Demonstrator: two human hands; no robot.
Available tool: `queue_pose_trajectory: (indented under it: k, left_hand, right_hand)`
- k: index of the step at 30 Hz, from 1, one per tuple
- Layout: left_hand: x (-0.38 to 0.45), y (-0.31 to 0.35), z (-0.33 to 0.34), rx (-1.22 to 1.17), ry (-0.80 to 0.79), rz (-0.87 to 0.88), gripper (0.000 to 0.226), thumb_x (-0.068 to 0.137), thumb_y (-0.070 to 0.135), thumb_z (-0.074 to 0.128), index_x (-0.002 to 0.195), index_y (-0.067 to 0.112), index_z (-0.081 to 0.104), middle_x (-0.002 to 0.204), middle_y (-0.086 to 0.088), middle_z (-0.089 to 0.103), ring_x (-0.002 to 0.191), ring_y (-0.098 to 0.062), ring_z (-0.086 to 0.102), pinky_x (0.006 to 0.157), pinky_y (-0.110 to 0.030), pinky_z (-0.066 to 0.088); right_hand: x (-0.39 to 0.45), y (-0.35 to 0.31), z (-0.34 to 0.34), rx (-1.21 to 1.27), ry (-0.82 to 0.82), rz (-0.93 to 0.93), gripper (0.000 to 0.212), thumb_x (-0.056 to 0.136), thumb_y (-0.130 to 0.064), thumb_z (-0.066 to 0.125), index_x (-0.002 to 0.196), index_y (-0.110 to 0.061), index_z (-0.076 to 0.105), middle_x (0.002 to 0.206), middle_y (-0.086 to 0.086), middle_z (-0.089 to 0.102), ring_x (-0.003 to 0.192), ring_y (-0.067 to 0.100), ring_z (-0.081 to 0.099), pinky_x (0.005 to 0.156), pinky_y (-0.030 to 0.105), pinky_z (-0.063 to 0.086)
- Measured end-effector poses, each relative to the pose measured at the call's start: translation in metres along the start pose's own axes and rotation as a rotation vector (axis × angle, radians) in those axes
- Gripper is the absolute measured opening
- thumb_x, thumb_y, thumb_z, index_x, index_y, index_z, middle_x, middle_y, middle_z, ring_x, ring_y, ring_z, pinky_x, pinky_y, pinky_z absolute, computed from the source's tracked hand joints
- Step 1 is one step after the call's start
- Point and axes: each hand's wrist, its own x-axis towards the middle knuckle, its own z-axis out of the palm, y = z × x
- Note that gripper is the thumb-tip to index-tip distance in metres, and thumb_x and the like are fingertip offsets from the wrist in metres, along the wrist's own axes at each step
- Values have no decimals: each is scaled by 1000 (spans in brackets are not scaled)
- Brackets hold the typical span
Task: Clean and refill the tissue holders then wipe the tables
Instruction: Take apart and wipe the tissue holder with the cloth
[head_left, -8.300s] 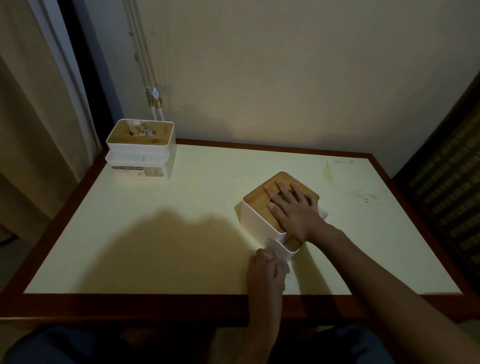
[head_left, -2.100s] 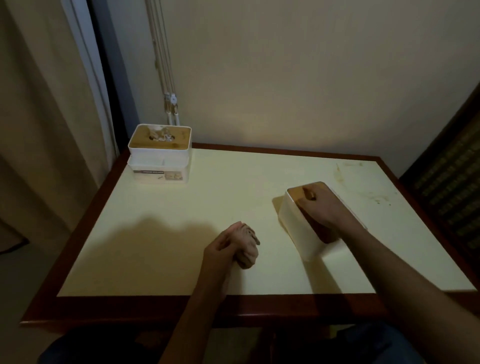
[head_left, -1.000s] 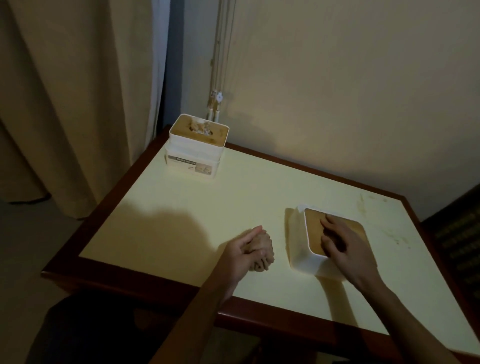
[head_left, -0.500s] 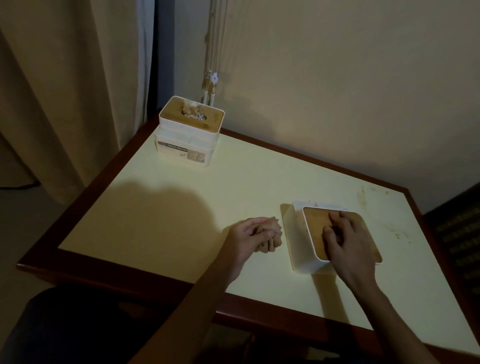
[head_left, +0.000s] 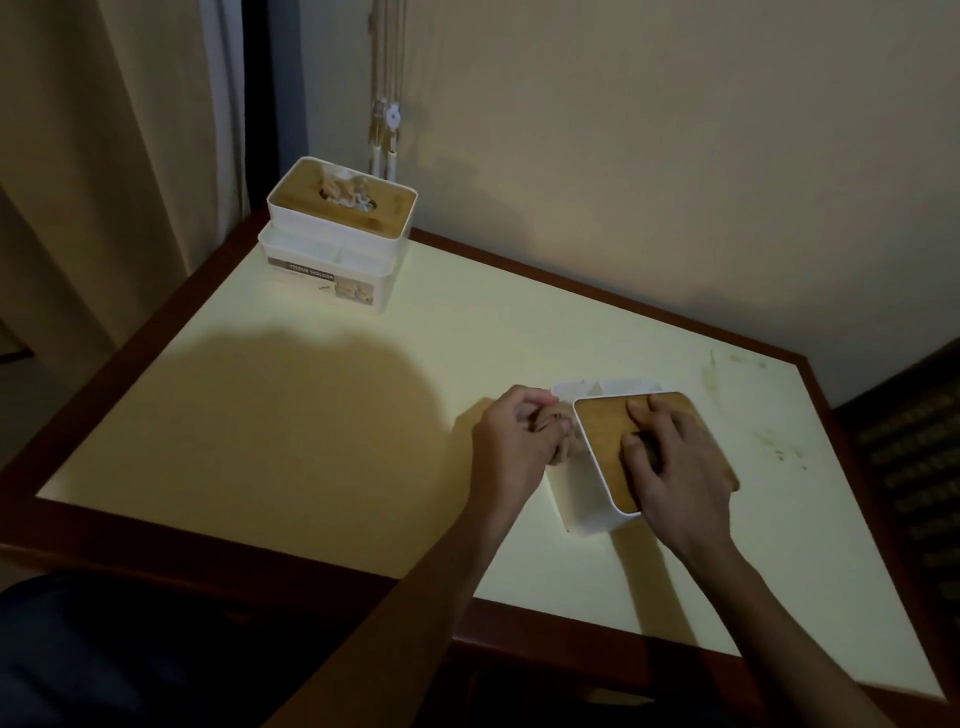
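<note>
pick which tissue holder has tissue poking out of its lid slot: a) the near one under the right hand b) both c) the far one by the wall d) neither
c: crumpled tissue sticks up from the wooden lid of the far tissue holder, while the near tissue holder shows only bare wood around the right hand resting on it.

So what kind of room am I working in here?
Probably a small eatery or guest room, dimly lit: a wood-edged table pushed against a plain wall, a curtain on the left, and two tissue holders with wooden lids.
</note>
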Motion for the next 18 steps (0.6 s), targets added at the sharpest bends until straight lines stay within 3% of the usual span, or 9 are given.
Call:
queue_pose_trajectory:
  k: [6, 9, 13, 15, 18]
  left_hand:
    - [-12, -7, 1, 48, -12, 86, 24, 88, 18, 68, 111, 14, 71, 93, 5, 74, 83, -2, 69, 72, -15, 54]
    - [-15, -8, 6, 78, 55, 94, 18, 88, 21, 68, 104, 17, 74, 91, 9, 74, 78, -6, 70, 69, -23, 57]
    - [-53, -17, 25, -64, 124, -61, 8, 84, 10, 70, 80, 17, 71, 77, 16, 72, 67, -9, 68, 62, -26, 55]
    - [-84, -25, 33, -124, 99, -92, 5, 84, 11, 71, 80, 14, 71, 75, 8, 73, 65, -17, 69, 61, -31, 56]
    - [-102, -33, 38, -122, 94, -65, 6, 84, 12, 70, 84, 17, 69, 84, 3, 73, 75, -14, 71, 72, -35, 59]
  right_hand:
    - [-1, -2, 1, 2, 13, 5, 61, 83, -58, 25, 131, -30, 52, 141, -5, 44, 124, 14, 37, 89, 36, 36]
    - [-1, -2, 0, 5, 7, 12, 55, 86, -53, 30, 132, -30, 51, 141, -5, 43, 124, 14, 37, 87, 37, 36]
    - [-1, -2, 0, -10, 11, 4, 52, 87, -49, 32, 131, -29, 52, 140, -5, 44, 124, 14, 37, 84, 35, 32]
    - [-1, -2, 0, -12, 12, -1, 56, 85, -52, 29, 130, -28, 52, 140, -4, 44, 124, 16, 38, 85, 35, 33]
    - [-1, -2, 0, -17, 14, -8, 55, 85, -51, 29, 129, -27, 53, 140, -3, 45, 124, 17, 39, 85, 35, 35]
